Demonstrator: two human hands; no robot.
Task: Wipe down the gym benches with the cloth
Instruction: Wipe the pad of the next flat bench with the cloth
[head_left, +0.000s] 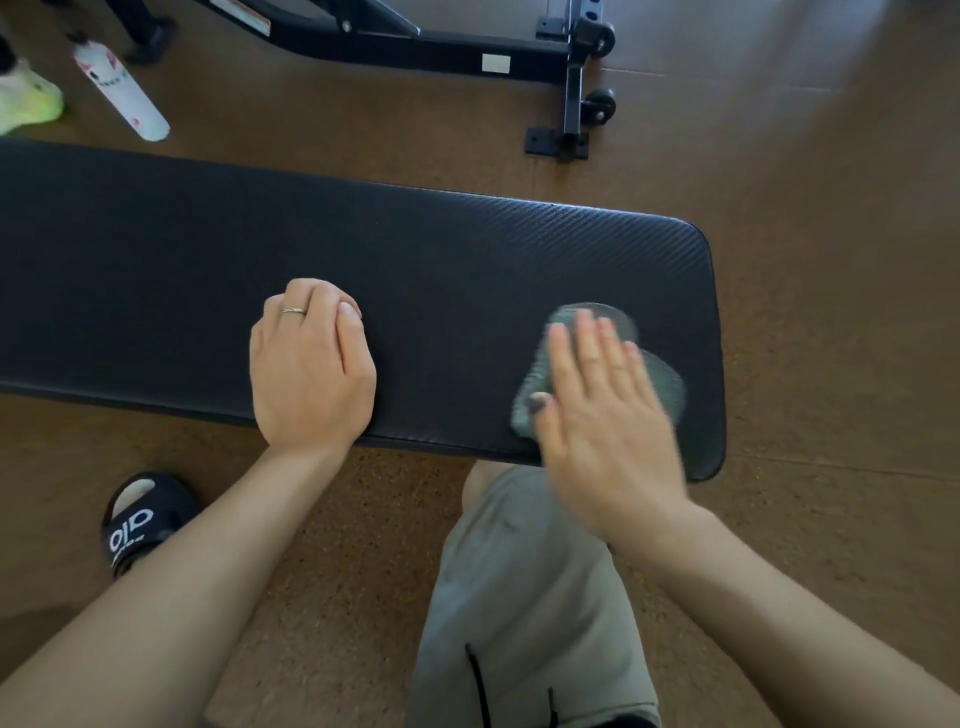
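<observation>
Head view, right hand (608, 415) flat on grey cloth (540, 379), left hand (309, 369) curled empty, ribbed black bench (467, 249)

blurred grey cloth (540, 374) on black bench (208, 249)

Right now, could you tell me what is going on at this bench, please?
A person is wiping a black gym bench with a grey cloth. The right hand presses the cloth flat near the bench's right end, fingers straight. The left hand rests on the pad, fingers curled under, holding nothing. A white bottle lies on the floor beyond.
</observation>
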